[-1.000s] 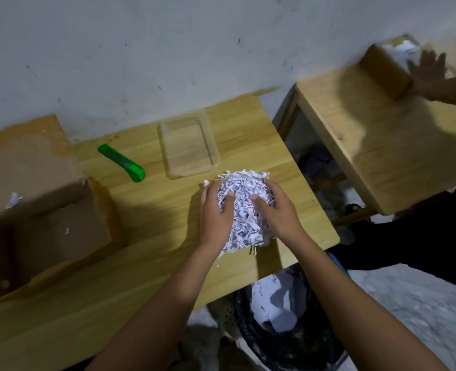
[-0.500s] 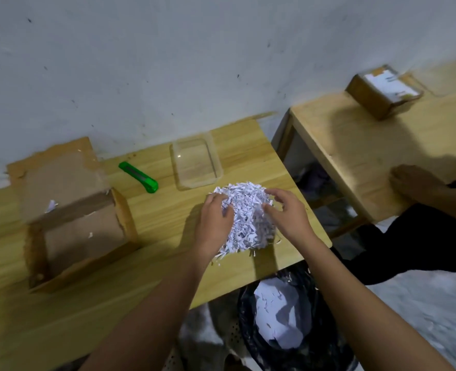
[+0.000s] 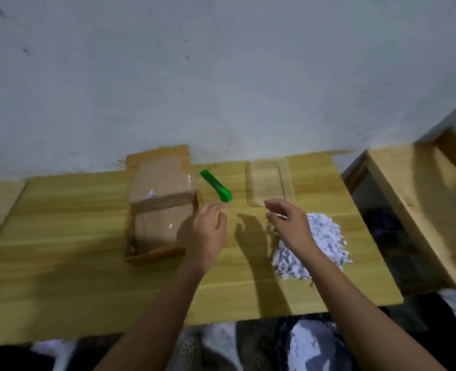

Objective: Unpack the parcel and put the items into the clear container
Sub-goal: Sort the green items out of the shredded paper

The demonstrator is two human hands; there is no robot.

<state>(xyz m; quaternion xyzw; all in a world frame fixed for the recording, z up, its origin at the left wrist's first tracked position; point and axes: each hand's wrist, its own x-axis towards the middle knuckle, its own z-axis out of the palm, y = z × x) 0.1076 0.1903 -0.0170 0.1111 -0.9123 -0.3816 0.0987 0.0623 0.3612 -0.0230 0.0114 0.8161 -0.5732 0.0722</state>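
An open brown cardboard box (image 3: 159, 210) lies on the wooden table (image 3: 60, 250), its flap up against the wall; only a few paper scraps show inside. My left hand (image 3: 208, 231) hovers at the box's right wall, fingers loosely curled and holding nothing. My right hand (image 3: 288, 223) hangs with fingers spread over the left edge of a heap of white shredded paper (image 3: 323, 245). The clear container (image 3: 269, 183), rectangular with nothing visible in it, stands just beyond my right hand near the wall.
A green utility knife (image 3: 216, 186) lies between the box and the container. A second wooden table (image 3: 422, 196) stands to the right across a gap. Below the table's front edge is a bin with a black bag (image 3: 309, 344) holding white paper.
Both hands have let go of the shredded paper heap. My left hand has moved left to the box, my right hand has lifted off the heap, and the view has swung left.
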